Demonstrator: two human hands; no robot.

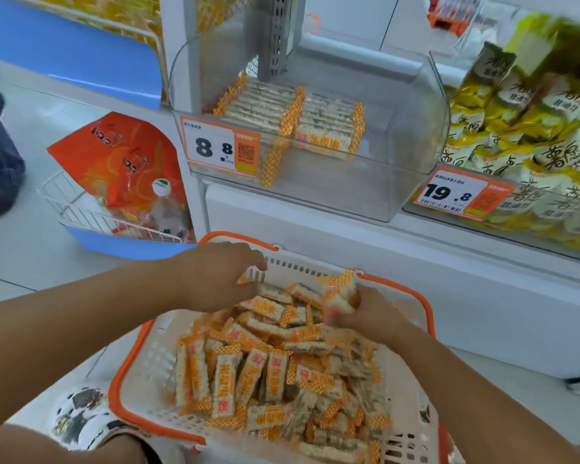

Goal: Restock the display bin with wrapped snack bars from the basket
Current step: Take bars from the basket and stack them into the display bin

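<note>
Shop aisle, white shelving unit with pale floor below. Clear display bin (416, 135) on the shelf, partly stocked: rows of wrapped snack bars (315, 118) lie at its back left, front part bare; price tag (220, 149) reading 8.8 on its front left corner. Just right of it, yellow snack bags (523, 128) behind a 19.8 tag (456, 194). Below the bin, white basket (154, 356) with orange rim, heaped with loose orange-and-white bars (275, 366). Left hand (221, 272) at the basket's far edge, fingers curled, pinching one bar (253, 274) by its wrapper end. Right hand (362, 313) at the far right of the heap, gripping a small bunch of bars (340, 293), blurred. Orange bag (121, 155) in a wire rack at left
</note>
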